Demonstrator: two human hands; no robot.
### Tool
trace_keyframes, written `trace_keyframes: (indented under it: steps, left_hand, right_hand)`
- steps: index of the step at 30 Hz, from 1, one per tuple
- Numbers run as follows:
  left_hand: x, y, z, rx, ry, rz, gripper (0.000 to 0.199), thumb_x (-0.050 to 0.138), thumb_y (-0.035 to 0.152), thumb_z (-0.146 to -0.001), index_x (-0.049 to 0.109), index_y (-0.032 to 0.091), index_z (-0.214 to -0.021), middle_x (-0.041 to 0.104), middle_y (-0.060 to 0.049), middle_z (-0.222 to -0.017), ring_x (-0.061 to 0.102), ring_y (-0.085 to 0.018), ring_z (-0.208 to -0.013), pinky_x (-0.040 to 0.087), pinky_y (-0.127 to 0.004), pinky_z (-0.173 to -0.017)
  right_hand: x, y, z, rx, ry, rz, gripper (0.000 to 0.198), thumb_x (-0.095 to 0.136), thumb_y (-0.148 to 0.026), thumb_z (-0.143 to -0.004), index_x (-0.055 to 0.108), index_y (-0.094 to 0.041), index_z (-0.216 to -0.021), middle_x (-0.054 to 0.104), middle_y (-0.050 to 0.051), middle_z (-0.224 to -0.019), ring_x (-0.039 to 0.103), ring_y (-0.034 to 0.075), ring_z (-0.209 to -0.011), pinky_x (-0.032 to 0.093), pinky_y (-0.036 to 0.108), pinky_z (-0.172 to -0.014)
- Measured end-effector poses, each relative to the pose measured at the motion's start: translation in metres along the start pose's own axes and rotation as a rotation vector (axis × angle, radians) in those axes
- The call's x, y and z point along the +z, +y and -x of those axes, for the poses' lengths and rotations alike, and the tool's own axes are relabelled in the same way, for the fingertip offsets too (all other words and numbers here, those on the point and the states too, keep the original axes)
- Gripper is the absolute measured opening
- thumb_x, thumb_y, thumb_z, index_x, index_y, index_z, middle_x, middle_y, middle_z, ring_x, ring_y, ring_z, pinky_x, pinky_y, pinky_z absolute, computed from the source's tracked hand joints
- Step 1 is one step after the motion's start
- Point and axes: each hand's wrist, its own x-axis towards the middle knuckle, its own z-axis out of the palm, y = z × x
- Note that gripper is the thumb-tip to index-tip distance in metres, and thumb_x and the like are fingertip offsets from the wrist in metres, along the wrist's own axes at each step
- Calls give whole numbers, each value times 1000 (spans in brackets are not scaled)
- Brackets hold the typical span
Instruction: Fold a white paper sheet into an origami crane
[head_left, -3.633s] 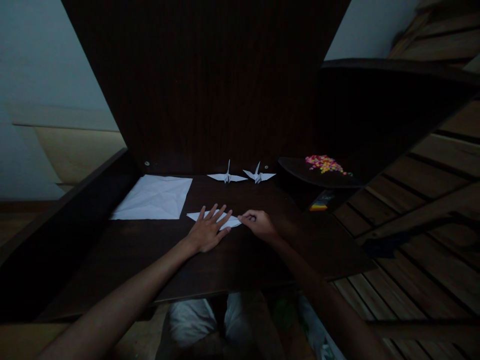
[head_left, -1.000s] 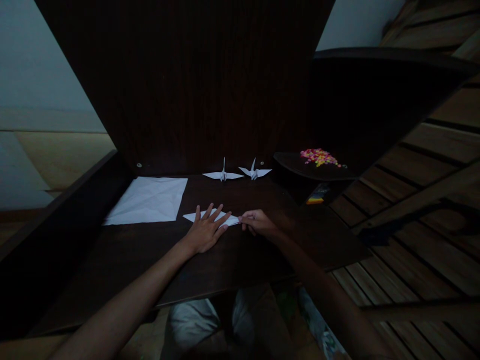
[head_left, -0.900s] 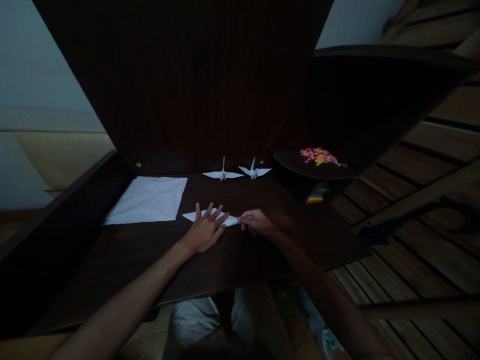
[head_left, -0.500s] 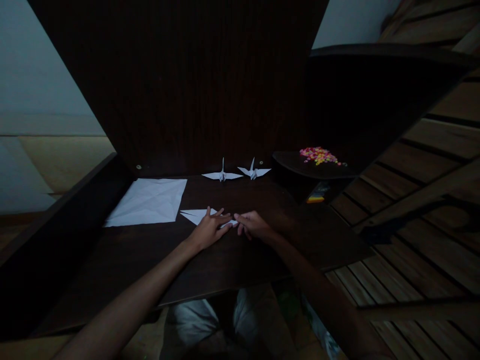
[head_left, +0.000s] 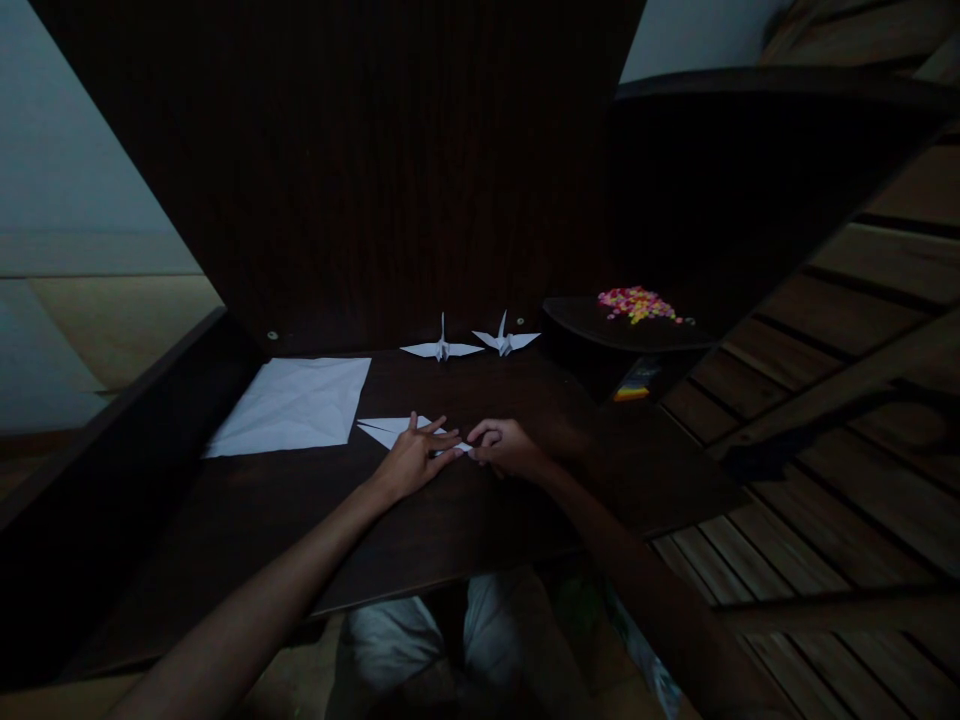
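Observation:
A folded piece of white paper [head_left: 384,429] lies on the dark desk, its split, pointed end to the left. My left hand [head_left: 415,456] presses flat on it with the fingers spread. At the paper's right tip, my right hand [head_left: 508,448] has its fingers curled, thumb and forefinger against the tip; whether they pinch it is hard to make out in the dim light. Behind the hands stand two white paper cranes, the left crane [head_left: 442,349] and the right crane [head_left: 506,342], wings spread.
A creased white paper sheet [head_left: 292,405] lies to the left. On a corner shelf [head_left: 570,318] at right is a heap of small pink and yellow pieces [head_left: 637,304]. A dark panel [head_left: 375,180] rises behind the desk [head_left: 300,530]; a low side board [head_left: 112,420] bounds the left.
My right hand has shifted slightly at the paper's right tip, its fingers curling more. My left hand stays spread on the paper. The camera view has shifted a little.

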Motion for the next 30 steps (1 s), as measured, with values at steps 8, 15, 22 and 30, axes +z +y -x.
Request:
trace_keyframes:
  steps: [8, 15, 22, 30]
  left_hand:
    - [-1, 1, -1, -33, 9, 43, 26, 51, 36, -92, 67, 28, -111, 64, -3, -121, 45, -26, -129, 8, -63, -112]
    - [-2, 2, -1, -47, 5, 79, 27, 49, 38, -92, 68, 29, -110, 65, -4, -120, 45, -26, -129, 5, -63, -112]
    - [-2, 3, -1, -49, 31, 75, 26, 48, 36, -92, 69, 30, -107, 67, -3, -117, 47, -26, -127, 8, -64, -112]
    - [-1, 2, 0, -20, -38, 39, 30, 45, 35, -94, 64, 29, -115, 59, -4, -128, 37, -27, -135, 0, -67, -109]
  right_hand:
    - [3, 2, 3, -79, 46, 192, 20, 64, -32, -74, 68, -15, -85, 58, -4, -52, 46, 6, -33, 31, 16, -31]
    - [5, -1, 7, -233, 140, 372, 15, 63, -30, -79, 72, -18, -77, 62, -1, -56, 52, 9, -49, 37, 20, -50]
    - [10, 1, 7, -376, 202, 508, 7, 65, -20, -78, 71, -18, -75, 66, 1, -68, 54, 11, -59, 39, 24, -63]
    - [16, -2, 12, -485, 195, 788, 14, 58, -18, -84, 67, -15, -74, 57, 2, -66, 52, 13, -61, 37, 25, -62]
